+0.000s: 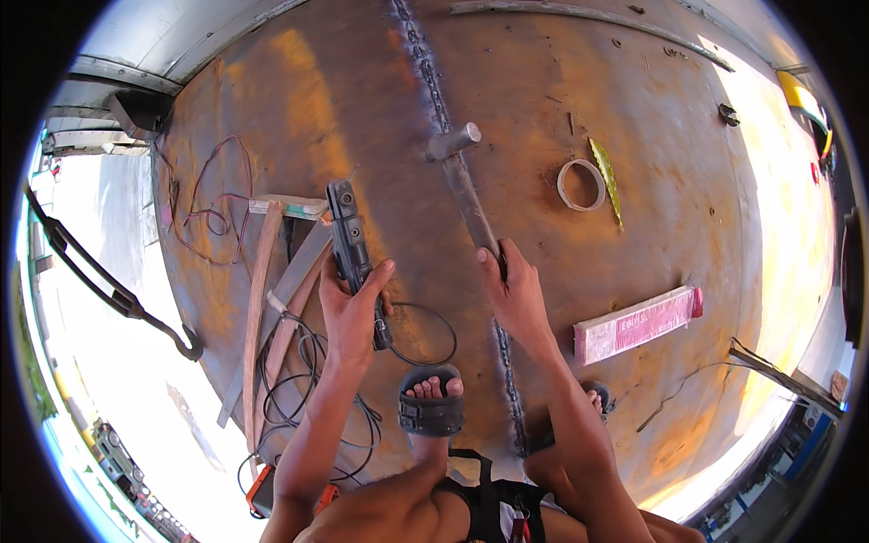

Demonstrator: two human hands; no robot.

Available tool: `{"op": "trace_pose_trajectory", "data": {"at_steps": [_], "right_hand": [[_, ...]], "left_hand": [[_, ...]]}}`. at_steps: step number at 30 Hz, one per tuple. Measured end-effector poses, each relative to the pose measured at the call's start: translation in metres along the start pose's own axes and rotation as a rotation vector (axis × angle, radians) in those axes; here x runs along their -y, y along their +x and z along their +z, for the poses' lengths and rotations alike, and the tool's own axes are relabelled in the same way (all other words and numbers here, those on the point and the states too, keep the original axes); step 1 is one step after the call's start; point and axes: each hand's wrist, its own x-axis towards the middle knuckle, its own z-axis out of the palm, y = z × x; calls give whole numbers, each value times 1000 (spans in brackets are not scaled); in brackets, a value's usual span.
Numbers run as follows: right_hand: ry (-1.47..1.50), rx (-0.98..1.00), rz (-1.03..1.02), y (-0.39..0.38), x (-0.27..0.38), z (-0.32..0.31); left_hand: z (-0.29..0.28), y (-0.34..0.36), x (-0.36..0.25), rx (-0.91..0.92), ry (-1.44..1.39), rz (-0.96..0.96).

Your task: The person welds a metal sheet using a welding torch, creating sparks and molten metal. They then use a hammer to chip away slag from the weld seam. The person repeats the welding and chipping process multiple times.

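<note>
My left hand is closed round a long black tool with screws along its side, which looks like a welding electrode holder. Its blocky end points away from me. In my right hand is a hammer, gripped by the handle. The hammer's head is over the weld seam on the rusty steel plate; whether it touches cannot be made out. Black cable lies in loops beside my left forearm.
Wooden strips lie on the left with a thin red wire beyond them. To the right are a pink box, a pale ring and a green leaf-shaped piece. My sandalled foot stands near the seam. A metal bar lies far off.
</note>
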Motion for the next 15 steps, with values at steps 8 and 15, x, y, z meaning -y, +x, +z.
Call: {"op": "trace_pose_trajectory", "data": {"at_steps": [8, 15], "right_hand": [[1, -257, -64, -19, -45, -6], [218, -68, 149, -4, -55, -18]], "left_hand": [[1, 2, 1, -3, 7, 0], [5, -1, -1, 14, 12, 9]]}}
